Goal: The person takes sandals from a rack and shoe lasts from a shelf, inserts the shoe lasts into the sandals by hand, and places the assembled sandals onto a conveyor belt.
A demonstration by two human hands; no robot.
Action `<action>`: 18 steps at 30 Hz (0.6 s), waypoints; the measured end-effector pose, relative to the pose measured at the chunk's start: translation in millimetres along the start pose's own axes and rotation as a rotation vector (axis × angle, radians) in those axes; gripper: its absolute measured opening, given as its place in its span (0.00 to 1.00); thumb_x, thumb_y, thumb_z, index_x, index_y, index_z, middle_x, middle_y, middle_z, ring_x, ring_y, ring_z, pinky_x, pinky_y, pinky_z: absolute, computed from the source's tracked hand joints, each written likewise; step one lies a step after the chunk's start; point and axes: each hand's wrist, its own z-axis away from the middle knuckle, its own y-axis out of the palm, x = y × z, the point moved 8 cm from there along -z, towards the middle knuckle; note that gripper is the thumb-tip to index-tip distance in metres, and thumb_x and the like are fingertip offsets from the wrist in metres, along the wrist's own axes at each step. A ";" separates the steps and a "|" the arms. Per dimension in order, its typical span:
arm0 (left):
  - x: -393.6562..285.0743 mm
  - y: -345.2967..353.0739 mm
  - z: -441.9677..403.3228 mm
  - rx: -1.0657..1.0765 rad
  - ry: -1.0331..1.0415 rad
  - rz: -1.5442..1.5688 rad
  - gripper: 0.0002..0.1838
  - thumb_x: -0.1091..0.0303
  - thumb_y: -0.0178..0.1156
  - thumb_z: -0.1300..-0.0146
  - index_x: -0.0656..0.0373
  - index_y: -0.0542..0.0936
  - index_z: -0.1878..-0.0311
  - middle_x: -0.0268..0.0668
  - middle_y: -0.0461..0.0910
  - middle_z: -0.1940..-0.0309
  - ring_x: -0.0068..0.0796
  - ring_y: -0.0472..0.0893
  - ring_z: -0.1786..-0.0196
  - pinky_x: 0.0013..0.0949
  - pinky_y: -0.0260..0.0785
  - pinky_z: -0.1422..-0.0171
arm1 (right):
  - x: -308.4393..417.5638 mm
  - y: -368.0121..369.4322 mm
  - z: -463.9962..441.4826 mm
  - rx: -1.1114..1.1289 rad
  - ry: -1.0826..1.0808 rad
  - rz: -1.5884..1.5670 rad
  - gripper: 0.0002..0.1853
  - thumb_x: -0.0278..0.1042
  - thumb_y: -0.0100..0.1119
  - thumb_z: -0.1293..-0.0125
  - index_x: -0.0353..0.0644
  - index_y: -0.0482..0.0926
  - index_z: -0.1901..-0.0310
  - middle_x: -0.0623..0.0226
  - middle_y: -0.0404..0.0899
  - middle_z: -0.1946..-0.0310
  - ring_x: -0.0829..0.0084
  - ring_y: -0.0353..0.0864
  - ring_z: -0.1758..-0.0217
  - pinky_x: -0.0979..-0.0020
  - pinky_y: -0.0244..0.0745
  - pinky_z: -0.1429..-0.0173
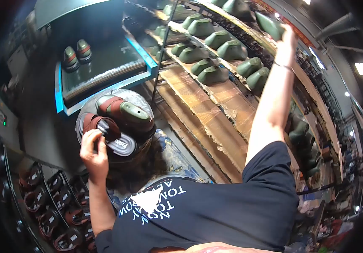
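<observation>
My left hand (94, 155) is closed on a sandal (122, 144) with brown crossed straps and a dark insole printed with white lettering. It is at the edge of a round grey stand (82, 116). Just behind it, on the same stand, lies a green shoe last (135, 116) with a brown strapped upper around it. Stretched far up to the right, my right hand (289, 39) grips a green shoe last (269, 26) at the top tier of a slanted rack. How its fingers wrap around the last is partly hidden.
Several green lasts (232, 49) stand in pairs on the wooden rack shelves (202, 107). A blue-edged conveyor (150, 63) under a machine hood carries two strapped lasts (84, 49). At lower left, a rack holds several brown sandals (48, 221).
</observation>
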 end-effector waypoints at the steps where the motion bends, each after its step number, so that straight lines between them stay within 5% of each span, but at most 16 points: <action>1: 15.5 -9.6 -2.4 -0.036 -0.029 -0.012 0.09 0.84 0.63 0.37 0.67 0.82 0.54 0.44 0.84 0.57 0.39 0.84 0.51 0.36 0.75 0.41 | 11.1 -6.3 23.0 0.086 -0.023 -0.105 0.25 0.33 0.61 0.36 0.31 0.72 0.39 0.42 0.81 0.52 0.47 0.85 0.58 0.46 0.85 0.63; 5: 116.9 -27.8 -21.7 -0.181 -0.204 0.088 0.06 0.80 0.61 0.30 0.67 0.83 0.52 0.37 0.85 0.54 0.26 0.84 0.50 0.29 0.76 0.42 | 12.7 14.4 148.2 0.361 -0.137 -0.379 0.30 0.36 0.60 0.31 0.25 0.68 0.32 0.36 0.78 0.40 0.29 0.75 0.36 0.40 0.83 0.44; 6: 134.4 -27.2 -30.0 -0.197 -0.184 0.049 0.08 0.80 0.61 0.29 0.67 0.83 0.50 0.36 0.85 0.55 0.26 0.84 0.49 0.29 0.76 0.41 | 0.0 29.1 184.2 0.664 0.070 -0.548 0.32 0.40 0.59 0.26 0.24 0.66 0.29 0.34 0.75 0.37 0.31 0.75 0.34 0.38 0.81 0.39; 8: 188.8 -30.0 -40.7 -0.242 -0.168 -0.089 0.13 0.73 0.68 0.35 0.63 0.85 0.48 0.40 0.87 0.53 0.31 0.86 0.49 0.33 0.77 0.42 | -14.4 61.8 273.5 0.773 0.400 -0.646 0.33 0.41 0.55 0.23 0.24 0.62 0.27 0.31 0.71 0.34 0.40 0.74 0.29 0.38 0.79 0.34; 9: 203.0 -29.5 -46.7 -0.209 -0.274 -0.143 0.16 0.68 0.71 0.38 0.61 0.86 0.47 0.43 0.88 0.50 0.35 0.87 0.47 0.35 0.77 0.41 | -42.2 21.0 266.6 0.535 0.225 -0.343 0.41 0.47 0.57 0.26 0.24 0.56 0.24 0.34 0.69 0.31 0.37 0.78 0.34 0.44 0.83 0.40; 10: 225.3 -22.6 -50.3 -0.188 -0.298 -0.142 0.17 0.65 0.71 0.38 0.60 0.86 0.47 0.44 0.88 0.49 0.36 0.86 0.45 0.36 0.76 0.39 | -52.6 40.7 310.8 0.634 0.162 -0.241 0.39 0.49 0.53 0.26 0.22 0.61 0.27 0.33 0.72 0.34 0.38 0.80 0.37 0.47 0.84 0.39; 12: 247.1 -11.0 -53.8 -0.147 -0.358 -0.161 0.19 0.62 0.71 0.37 0.60 0.85 0.46 0.44 0.88 0.48 0.38 0.86 0.44 0.37 0.76 0.37 | -95.0 56.7 361.0 0.750 0.293 -0.020 0.39 0.50 0.53 0.31 0.23 0.65 0.29 0.33 0.75 0.37 0.44 0.86 0.46 0.51 0.88 0.54; 13: 255.8 -4.3 -54.6 -0.095 -0.396 -0.150 0.20 0.60 0.71 0.36 0.61 0.85 0.45 0.44 0.88 0.48 0.38 0.86 0.43 0.37 0.75 0.36 | -115.3 71.7 393.2 0.856 0.451 -0.038 0.43 0.50 0.57 0.36 0.24 0.64 0.27 0.37 0.76 0.37 0.48 0.86 0.45 0.50 0.88 0.53; 15: 275.6 10.5 -51.2 -0.016 -0.486 -0.037 0.23 0.55 0.69 0.33 0.62 0.84 0.43 0.44 0.87 0.47 0.36 0.85 0.42 0.37 0.74 0.35 | -137.4 104.8 444.7 0.877 0.592 0.013 0.46 0.49 0.61 0.41 0.25 0.64 0.26 0.47 0.75 0.33 0.58 0.77 0.31 0.59 0.73 0.28; 18: 260.1 14.3 -45.5 0.088 -0.577 -0.014 0.23 0.51 0.64 0.29 0.61 0.84 0.42 0.44 0.87 0.44 0.35 0.84 0.39 0.36 0.73 0.33 | -171.7 127.4 482.3 0.948 0.681 0.038 0.44 0.39 0.72 0.44 0.28 0.67 0.28 0.52 0.75 0.33 0.63 0.76 0.31 0.64 0.66 0.24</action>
